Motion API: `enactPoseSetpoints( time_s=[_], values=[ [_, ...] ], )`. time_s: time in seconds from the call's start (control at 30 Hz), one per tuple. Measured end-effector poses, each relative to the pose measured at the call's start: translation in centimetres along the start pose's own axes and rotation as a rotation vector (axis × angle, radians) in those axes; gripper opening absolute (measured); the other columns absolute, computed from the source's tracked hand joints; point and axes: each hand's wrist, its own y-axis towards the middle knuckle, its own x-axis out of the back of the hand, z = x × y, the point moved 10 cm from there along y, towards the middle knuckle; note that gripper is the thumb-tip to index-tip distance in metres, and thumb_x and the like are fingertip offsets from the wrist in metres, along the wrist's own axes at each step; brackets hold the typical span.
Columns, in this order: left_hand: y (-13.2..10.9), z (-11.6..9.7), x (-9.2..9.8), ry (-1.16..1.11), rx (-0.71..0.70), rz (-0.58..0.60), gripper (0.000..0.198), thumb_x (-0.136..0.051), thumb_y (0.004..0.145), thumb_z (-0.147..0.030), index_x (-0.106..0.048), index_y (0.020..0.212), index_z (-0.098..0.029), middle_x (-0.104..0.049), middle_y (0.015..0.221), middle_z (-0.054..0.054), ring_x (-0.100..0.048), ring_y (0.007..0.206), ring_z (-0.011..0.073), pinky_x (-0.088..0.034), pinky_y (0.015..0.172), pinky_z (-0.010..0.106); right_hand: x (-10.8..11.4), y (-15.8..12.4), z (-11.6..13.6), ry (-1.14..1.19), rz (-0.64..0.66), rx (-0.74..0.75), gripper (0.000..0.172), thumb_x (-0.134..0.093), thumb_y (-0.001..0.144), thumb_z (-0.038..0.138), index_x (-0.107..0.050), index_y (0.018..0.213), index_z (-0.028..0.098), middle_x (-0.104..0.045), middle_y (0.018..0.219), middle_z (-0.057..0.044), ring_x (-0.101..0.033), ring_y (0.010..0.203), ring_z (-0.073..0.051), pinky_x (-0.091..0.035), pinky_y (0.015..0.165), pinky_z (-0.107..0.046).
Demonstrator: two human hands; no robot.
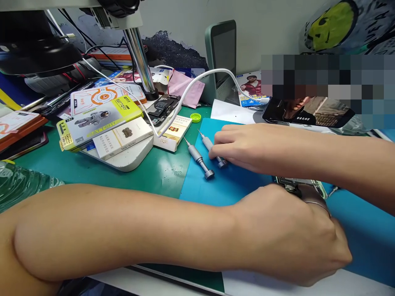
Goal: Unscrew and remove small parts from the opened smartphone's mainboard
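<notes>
My right hand (237,144) reaches in from the right over the blue mat (197,189). Its fingers are closed round the middle of a grey precision screwdriver (206,142), which lies slanted on the mat. Beside it, to the left, is a second grey screwdriver (197,158) with a pointed tip. My left hand (296,234) is curled, back upward, at the front right of the mat. Just beyond it shows part of an opened phone (290,181) with bare inner parts. My left fingers are mostly hidden, so what they hold cannot be made out.
A stack of boxes with a yellow battery box (101,123), an opened phone (162,109) and a white cable (197,80) stand at the back left. A microscope post (140,61) rises behind. A phone playing video (308,113) leans at the back right. A plastic bottle (27,185) lies left.
</notes>
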Motion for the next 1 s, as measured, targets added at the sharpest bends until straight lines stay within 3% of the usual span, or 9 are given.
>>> enactPoseSetpoints(
  time_s=[0.3,0.53,0.6,0.67,0.77,0.83,0.93,1.0],
  values=[
    [0.0,-0.3,-0.1,0.066,-0.028,0.047,0.035,-0.049,0.099,-0.014,-0.084,0.092,-0.013,-0.078,0.09,0.017,-0.051,0.054,0.0156,-0.024,0.044,0.026,0.0,0.0,0.1,-0.013,-0.009,0.031,0.028,-0.052,0.088,-0.004,-0.069,0.095,0.018,-0.064,0.089,-0.008,-0.049,0.071,-0.018,-0.028,0.057,-0.03],
    [-0.4,-0.5,0.3,0.076,-0.021,-0.012,0.033,-0.051,0.105,-0.02,-0.082,0.099,-0.009,-0.079,0.097,0.019,-0.064,0.062,0.0192,-0.033,0.045,0.028,-0.2,0.1,1.0,-0.214,-0.008,0.12,0.02,-0.054,0.102,0.007,-0.07,0.102,0.019,-0.066,0.094,-0.009,-0.054,0.081,-0.022,-0.035,0.063,-0.034],
    [-0.5,-0.6,-0.1,0.073,-0.016,0.034,0.035,-0.05,0.108,-0.025,-0.08,0.103,-0.008,-0.078,0.11,0.024,-0.067,0.063,0.0195,-0.036,0.044,0.028,1.0,-0.4,1.2,-0.184,-0.103,0.094,0.023,-0.05,0.107,0.011,-0.071,0.101,0.019,-0.069,0.101,-0.009,-0.059,0.088,-0.023,-0.041,0.067,-0.034],
    [-0.6,-1.0,-0.7,0.077,-0.041,0.096,0.032,-0.051,0.109,-0.027,-0.079,0.104,-0.011,-0.078,0.112,0.021,-0.072,0.071,0.0217,-0.04,0.045,0.028,3.4,-1.9,1.0,-0.051,-0.282,-0.006,0.025,-0.047,0.109,0.014,-0.07,0.1,0.02,-0.072,0.108,-0.008,-0.064,0.099,-0.022,-0.05,0.077,-0.034],
    [-0.6,-1.0,-0.2,0.109,-0.028,0.055,0.033,-0.054,0.109,-0.031,-0.078,0.113,-0.009,-0.078,0.113,0.023,-0.075,0.073,0.0232,-0.045,0.048,0.029,7.0,-7.1,0.5,0.21,-0.606,-0.18,0.019,-0.048,0.111,0.018,-0.068,0.109,0.02,-0.076,0.117,-0.007,-0.072,0.111,-0.019,-0.058,0.096,-0.035],
    [-0.6,-0.9,0.1,0.127,-0.006,0.026,0.037,-0.056,0.108,-0.034,-0.076,0.119,-0.005,-0.077,0.119,0.026,-0.075,0.072,0.0241,-0.048,0.049,0.03,8.2,-11.6,0.4,0.294,-0.785,-0.29,0.014,-0.062,0.106,0.019,-0.066,0.116,0.027,-0.076,0.12,-0.001,-0.077,0.109,-0.018,-0.062,0.093,-0.035],
    [-0.6,-0.9,-0.2,0.113,0.008,0.058,0.042,-0.052,0.109,-0.036,-0.074,0.124,-0.004,-0.074,0.128,0.027,-0.076,0.074,0.0257,-0.053,0.053,0.034,7.7,-18.0,-0.4,0.316,-0.985,-0.53,0.02,-0.071,0.1,0.015,-0.068,0.11,0.032,-0.075,0.105,0.0,-0.079,0.102,-0.022,-0.065,0.087,-0.04],
    [-0.6,-0.8,-0.6,0.095,0.02,0.107,0.047,-0.045,0.113,-0.038,-0.071,0.132,-0.004,-0.071,0.136,0.027,-0.077,0.079,0.0261,-0.058,0.059,0.037,6.5,-20.9,-0.9,0.389,-1.105,-0.586,0.016,-0.069,0.1,0.017,-0.066,0.107,0.031,-0.071,0.1,-0.001,-0.078,0.092,-0.023,-0.066,0.083,-0.043]
  ],
)
